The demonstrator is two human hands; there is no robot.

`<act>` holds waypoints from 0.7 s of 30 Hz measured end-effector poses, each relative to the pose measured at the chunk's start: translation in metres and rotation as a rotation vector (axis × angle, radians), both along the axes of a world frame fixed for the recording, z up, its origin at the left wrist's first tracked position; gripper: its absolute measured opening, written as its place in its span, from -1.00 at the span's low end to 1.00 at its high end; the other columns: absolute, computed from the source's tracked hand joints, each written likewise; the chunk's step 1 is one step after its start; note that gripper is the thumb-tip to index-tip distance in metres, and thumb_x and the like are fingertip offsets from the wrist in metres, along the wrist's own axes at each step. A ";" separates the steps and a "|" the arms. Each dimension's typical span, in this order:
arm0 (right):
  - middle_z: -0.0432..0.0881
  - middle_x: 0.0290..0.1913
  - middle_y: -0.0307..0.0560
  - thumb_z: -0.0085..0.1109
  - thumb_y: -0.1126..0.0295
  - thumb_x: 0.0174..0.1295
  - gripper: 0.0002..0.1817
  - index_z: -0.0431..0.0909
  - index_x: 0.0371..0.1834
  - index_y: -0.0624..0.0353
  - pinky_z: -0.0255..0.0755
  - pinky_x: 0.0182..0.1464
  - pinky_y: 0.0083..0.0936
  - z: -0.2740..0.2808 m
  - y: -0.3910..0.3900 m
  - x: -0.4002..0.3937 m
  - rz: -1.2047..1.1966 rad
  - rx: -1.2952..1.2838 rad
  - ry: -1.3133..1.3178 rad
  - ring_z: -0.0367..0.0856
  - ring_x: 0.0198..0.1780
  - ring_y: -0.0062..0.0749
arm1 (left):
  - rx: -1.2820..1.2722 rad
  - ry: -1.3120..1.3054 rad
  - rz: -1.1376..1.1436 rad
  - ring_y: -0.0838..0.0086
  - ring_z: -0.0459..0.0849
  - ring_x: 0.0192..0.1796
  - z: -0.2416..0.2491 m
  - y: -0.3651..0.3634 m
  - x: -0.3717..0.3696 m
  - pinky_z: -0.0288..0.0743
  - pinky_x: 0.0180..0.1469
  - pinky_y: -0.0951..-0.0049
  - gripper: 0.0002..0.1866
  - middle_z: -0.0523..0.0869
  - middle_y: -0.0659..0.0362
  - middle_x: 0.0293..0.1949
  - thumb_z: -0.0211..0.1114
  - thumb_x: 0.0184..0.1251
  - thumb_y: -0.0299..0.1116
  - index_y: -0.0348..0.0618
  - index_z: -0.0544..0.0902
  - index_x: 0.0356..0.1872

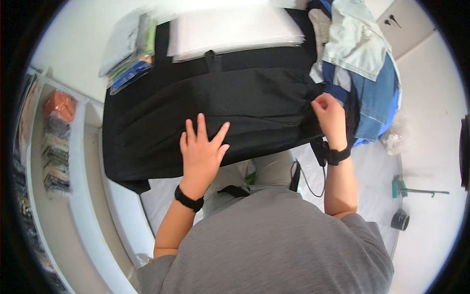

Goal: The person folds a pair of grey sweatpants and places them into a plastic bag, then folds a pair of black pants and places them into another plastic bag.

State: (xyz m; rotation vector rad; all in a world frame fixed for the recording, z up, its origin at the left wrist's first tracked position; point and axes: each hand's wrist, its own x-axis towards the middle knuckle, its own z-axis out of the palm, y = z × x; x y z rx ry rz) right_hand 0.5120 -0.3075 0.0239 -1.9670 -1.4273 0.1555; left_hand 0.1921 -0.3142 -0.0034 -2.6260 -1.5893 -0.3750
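Note:
A black garment lies spread flat across the white table in front of me. My left hand rests flat on its near edge, fingers spread, holding nothing. My right hand is at the garment's right edge with its fingers closed, pinching the black fabric there. Both wrists wear black bands.
A stack of white sheets lies at the garment's far side. Packaged items in clear bags sit at the far left. A pile of denim and light clothes stands at the right. White shelves with packets run along the left. A black cable hangs near my right arm.

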 end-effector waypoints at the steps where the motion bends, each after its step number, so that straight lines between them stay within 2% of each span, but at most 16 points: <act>1: 0.62 -0.45 0.02 0.22 0.31 0.15 -0.77 0.55 -0.28 0.28 0.47 -0.29 -0.45 -0.005 -0.003 0.014 -0.146 0.047 -0.005 0.63 -0.38 -0.25 | -0.003 -0.008 -0.007 -0.22 0.14 0.36 -0.002 0.000 0.000 0.11 0.28 -0.11 -0.47 0.17 -0.19 0.37 0.16 0.28 -0.09 0.32 0.39 0.31; 2: 0.62 -0.45 0.02 0.22 0.31 0.15 -0.77 0.55 -0.28 0.28 0.47 -0.29 -0.45 -0.014 -0.006 0.022 -0.164 0.050 -0.021 0.63 -0.38 -0.25 | -0.009 0.002 -0.002 -0.22 0.13 0.36 -0.003 0.001 0.000 0.10 0.29 -0.11 -0.47 0.15 -0.19 0.38 0.16 0.28 -0.09 0.32 0.39 0.31; 4: 0.61 -0.37 -0.03 0.20 0.24 0.22 -0.65 0.50 -0.15 0.36 0.48 -0.23 -0.49 -0.020 -0.010 0.021 -0.224 0.062 0.668 0.60 -0.35 -0.37 | -0.028 -0.007 -0.005 -0.22 0.12 0.37 -0.003 0.001 0.000 0.08 0.30 -0.11 -0.47 0.14 -0.19 0.38 0.16 0.28 -0.09 0.31 0.39 0.31; 5: 0.57 -0.24 -0.02 0.19 0.18 0.25 -0.54 0.43 -0.04 0.41 0.47 -0.17 -0.53 -0.019 -0.015 0.023 -0.103 -0.051 0.971 0.57 -0.24 -0.43 | -0.024 -0.013 -0.013 -0.22 0.12 0.37 -0.003 0.001 0.001 0.08 0.30 -0.11 -0.47 0.14 -0.19 0.38 0.16 0.28 -0.09 0.31 0.39 0.31; 6: 0.56 -0.14 0.00 0.21 0.17 0.24 -0.53 0.44 0.00 0.37 0.43 -0.05 -0.50 -0.018 -0.016 0.016 -0.122 0.005 1.159 0.55 -0.14 -0.38 | 0.002 -0.014 -0.019 -0.22 0.16 0.35 -0.003 0.001 0.000 0.13 0.26 -0.12 -0.47 0.16 -0.18 0.37 0.18 0.26 -0.07 0.32 0.41 0.29; 8: 0.56 -0.04 -0.02 0.16 0.23 0.29 -0.61 0.46 0.01 0.32 0.35 0.11 -0.48 -0.016 -0.010 0.013 -0.005 0.060 1.454 0.52 -0.03 -0.37 | 0.028 -0.011 -0.019 -0.23 0.19 0.33 -0.003 0.001 0.000 0.17 0.23 -0.12 -0.47 0.17 -0.18 0.36 0.20 0.24 -0.05 0.33 0.43 0.27; 9: 0.56 -0.04 -0.02 0.16 0.23 0.29 -0.61 0.46 0.01 0.32 0.35 0.11 -0.48 -0.017 -0.005 0.010 0.000 0.057 1.457 0.52 -0.03 -0.37 | 0.030 -0.017 -0.022 -0.23 0.19 0.33 -0.004 0.001 -0.001 0.17 0.23 -0.12 -0.47 0.17 -0.18 0.37 0.20 0.24 -0.05 0.33 0.43 0.27; 11: 0.56 0.06 -0.02 0.11 0.31 0.32 -0.65 0.45 0.06 0.32 0.29 0.22 -0.42 -0.017 0.007 0.002 -0.136 0.161 1.613 0.51 0.06 -0.31 | 0.037 -0.020 -0.016 -0.23 0.19 0.33 -0.004 0.000 -0.001 0.17 0.23 -0.12 -0.48 0.17 -0.18 0.37 0.20 0.24 -0.04 0.33 0.43 0.27; 12: 0.56 0.06 -0.02 0.11 0.31 0.32 -0.65 0.45 0.06 0.32 0.29 0.22 -0.42 -0.017 0.010 -0.004 -0.126 0.158 1.615 0.51 0.06 -0.31 | 0.022 -0.032 -0.017 -0.23 0.18 0.34 -0.004 0.000 -0.001 0.16 0.24 -0.13 -0.48 0.17 -0.18 0.37 0.20 0.24 -0.04 0.33 0.44 0.27; 15: 0.45 0.24 0.00 0.04 0.38 0.34 -0.62 0.40 0.16 0.32 0.16 0.37 -0.28 -0.024 0.020 -0.021 0.072 0.149 1.906 0.39 0.26 -0.19 | 0.005 -0.058 -0.007 -0.23 0.16 0.35 -0.002 0.001 -0.001 0.13 0.25 -0.14 -0.48 0.16 -0.18 0.37 0.20 0.23 -0.05 0.33 0.44 0.26; 17: 0.47 0.21 0.00 0.02 0.40 0.34 -0.64 0.40 0.17 0.28 0.17 0.37 -0.30 -0.028 0.022 -0.028 0.063 0.122 1.946 0.41 0.24 -0.19 | -0.015 -0.079 -0.003 -0.24 0.14 0.36 -0.003 0.000 -0.001 0.12 0.26 -0.16 -0.48 0.16 -0.18 0.37 0.21 0.22 -0.06 0.34 0.45 0.26; 18: 0.48 0.21 0.00 0.02 0.40 0.34 -0.63 0.40 0.17 0.28 0.17 0.36 -0.30 -0.032 0.022 -0.028 0.046 0.095 1.999 0.42 0.23 -0.20 | -0.059 -0.086 -0.006 -0.23 0.11 0.37 0.000 0.000 -0.001 0.05 0.31 -0.14 -0.48 0.13 -0.19 0.39 0.18 0.25 -0.08 0.31 0.43 0.28; 21: 0.51 0.17 -0.03 0.04 0.46 0.30 -0.65 0.41 0.14 0.27 0.24 0.31 -0.31 -0.040 0.018 -0.031 0.057 0.362 1.666 0.46 0.19 -0.22 | -0.059 -0.083 0.005 -0.23 0.12 0.37 -0.001 0.000 -0.002 0.05 0.30 -0.14 -0.48 0.14 -0.19 0.38 0.19 0.25 -0.08 0.30 0.44 0.27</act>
